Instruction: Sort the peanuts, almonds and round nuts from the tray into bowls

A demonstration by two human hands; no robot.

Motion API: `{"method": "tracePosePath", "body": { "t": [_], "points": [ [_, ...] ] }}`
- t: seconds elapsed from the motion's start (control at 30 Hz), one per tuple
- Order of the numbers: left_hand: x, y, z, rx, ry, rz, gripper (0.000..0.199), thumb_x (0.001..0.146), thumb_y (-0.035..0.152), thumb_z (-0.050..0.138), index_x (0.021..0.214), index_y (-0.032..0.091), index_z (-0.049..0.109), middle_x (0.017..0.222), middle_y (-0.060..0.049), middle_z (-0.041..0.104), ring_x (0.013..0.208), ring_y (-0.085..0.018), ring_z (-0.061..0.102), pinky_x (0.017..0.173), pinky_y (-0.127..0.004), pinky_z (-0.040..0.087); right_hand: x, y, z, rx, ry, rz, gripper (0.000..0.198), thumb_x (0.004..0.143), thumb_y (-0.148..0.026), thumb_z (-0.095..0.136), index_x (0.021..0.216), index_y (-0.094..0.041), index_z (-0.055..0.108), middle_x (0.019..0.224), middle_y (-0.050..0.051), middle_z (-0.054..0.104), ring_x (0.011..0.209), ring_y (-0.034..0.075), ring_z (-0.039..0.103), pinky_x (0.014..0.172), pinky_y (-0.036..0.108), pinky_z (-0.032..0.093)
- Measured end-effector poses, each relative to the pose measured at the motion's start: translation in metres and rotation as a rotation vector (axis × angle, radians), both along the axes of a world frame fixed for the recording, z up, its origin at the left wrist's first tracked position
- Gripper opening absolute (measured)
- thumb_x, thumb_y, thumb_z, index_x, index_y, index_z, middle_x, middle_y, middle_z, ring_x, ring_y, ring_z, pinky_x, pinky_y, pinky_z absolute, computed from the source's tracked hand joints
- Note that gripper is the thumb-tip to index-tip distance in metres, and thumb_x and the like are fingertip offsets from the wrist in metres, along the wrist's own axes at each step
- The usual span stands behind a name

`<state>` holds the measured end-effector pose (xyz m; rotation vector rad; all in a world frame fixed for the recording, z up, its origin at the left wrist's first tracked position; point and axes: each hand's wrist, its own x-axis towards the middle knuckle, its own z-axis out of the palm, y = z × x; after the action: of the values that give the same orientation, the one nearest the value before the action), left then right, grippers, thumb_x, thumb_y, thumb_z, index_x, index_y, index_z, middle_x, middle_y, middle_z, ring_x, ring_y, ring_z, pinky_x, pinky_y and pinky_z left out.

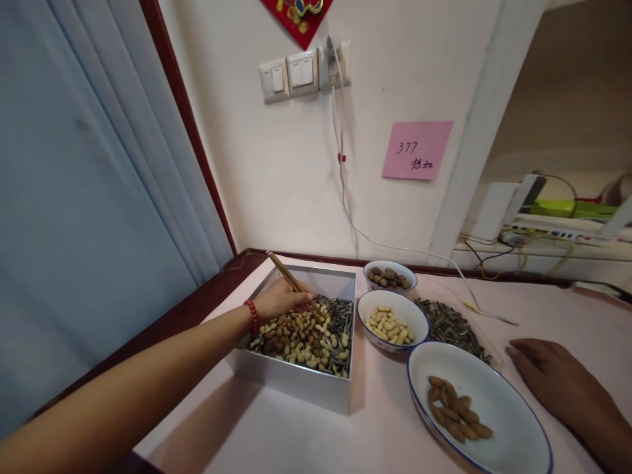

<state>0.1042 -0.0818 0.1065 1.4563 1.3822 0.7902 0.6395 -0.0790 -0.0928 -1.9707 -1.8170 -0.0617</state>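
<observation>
My left hand (289,299), with a red bead bracelet (253,316) at the wrist, grips a pair of brown wooden chopsticks (285,270) over an open grey-white box (296,382). The chopsticks slant down to the right, and their tips are hard to make out among the nuts. Inside the box, unshelled peanuts (301,339) lie mixed with striped sunflower seeds (340,315). On the tabletop at the right rests my right hand (557,378), fingers loosely extended and holding nothing, beside a large blue-rimmed bowl (508,421) of almonds (457,411).
Right of the box stand a bowl (365,303) of peanuts (390,326) and a smaller bowl (409,276) of brown nuts (388,278). A heap of sunflower seeds (451,329) lies loose beside them. A white cable (395,247) runs from the wall socket (336,62) onto the table.
</observation>
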Motion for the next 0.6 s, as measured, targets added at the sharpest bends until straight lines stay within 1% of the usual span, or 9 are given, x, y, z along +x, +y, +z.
{"method": "tracePosePath", "body": {
  "t": [0.1,0.17,0.3,0.37,0.4,0.5,0.6],
  "points": [
    [-0.004,-0.001,0.004,0.007,-0.002,0.024,0.026,0.07,0.034,0.079,0.082,0.011,0.073,0.08,-0.009,0.076,0.073,-0.019,0.071,0.073,-0.031,0.059,-0.001,0.0,0.0,0.001,0.002,0.003,0.053,0.088,-0.052,0.034,0.098,-0.018,0.072,0.113,0.015,0.071,0.117,0.033,0.062,0.101,0.045,0.047],
    [-0.008,-0.003,0.011,0.025,-0.016,0.034,0.029,0.07,0.036,0.08,0.083,0.011,0.073,0.082,-0.01,0.076,0.074,-0.018,0.072,0.074,-0.029,0.059,-0.001,0.0,0.0,0.004,0.004,0.005,0.051,0.088,-0.051,0.035,0.099,-0.018,0.072,0.114,0.015,0.071,0.117,0.032,0.061,0.102,0.045,0.046],
    [-0.014,-0.007,0.035,0.074,-0.088,0.073,0.028,0.074,0.035,0.079,0.088,0.011,0.074,0.088,-0.011,0.078,0.079,-0.018,0.073,0.075,-0.026,0.06,-0.006,-0.003,0.003,0.009,0.009,-0.002,0.051,0.089,-0.05,0.035,0.102,-0.016,0.071,0.115,0.015,0.071,0.117,0.032,0.061,0.102,0.044,0.046],
    [-0.01,-0.008,0.05,0.118,-0.145,0.113,0.027,0.074,0.033,0.08,0.09,0.012,0.074,0.088,-0.009,0.078,0.078,-0.017,0.073,0.074,-0.025,0.061,-0.01,-0.004,0.006,0.011,0.014,-0.013,0.05,0.09,-0.05,0.037,0.103,-0.016,0.071,0.115,0.015,0.07,0.115,0.031,0.061,0.101,0.044,0.046],
    [-0.006,-0.008,0.057,0.143,-0.178,0.121,0.027,0.074,0.032,0.08,0.091,0.012,0.075,0.089,-0.009,0.078,0.078,-0.017,0.073,0.073,-0.025,0.061,-0.012,-0.005,0.008,0.012,0.016,-0.02,0.049,0.09,-0.049,0.037,0.103,-0.016,0.071,0.115,0.015,0.07,0.113,0.031,0.062,0.101,0.044,0.046],
    [0.018,-0.007,0.076,0.198,-0.26,0.072,0.024,0.075,0.029,0.079,0.09,0.011,0.075,0.091,-0.011,0.078,0.084,-0.019,0.073,0.077,-0.026,0.062,-0.016,-0.007,0.012,0.017,0.022,-0.03,0.049,0.09,-0.048,0.037,0.103,-0.016,0.071,0.114,0.015,0.069,0.112,0.03,0.062,0.1,0.044,0.047],
    [0.051,-0.003,0.082,0.212,-0.292,-0.011,0.024,0.076,0.029,0.078,0.092,0.011,0.075,0.092,-0.012,0.078,0.086,-0.02,0.073,0.076,-0.028,0.061,-0.019,-0.008,0.016,0.026,0.026,-0.021,0.049,0.091,-0.047,0.036,0.103,-0.016,0.071,0.114,0.015,0.069,0.113,0.03,0.062,0.098,0.043,0.048]
  ]
}}
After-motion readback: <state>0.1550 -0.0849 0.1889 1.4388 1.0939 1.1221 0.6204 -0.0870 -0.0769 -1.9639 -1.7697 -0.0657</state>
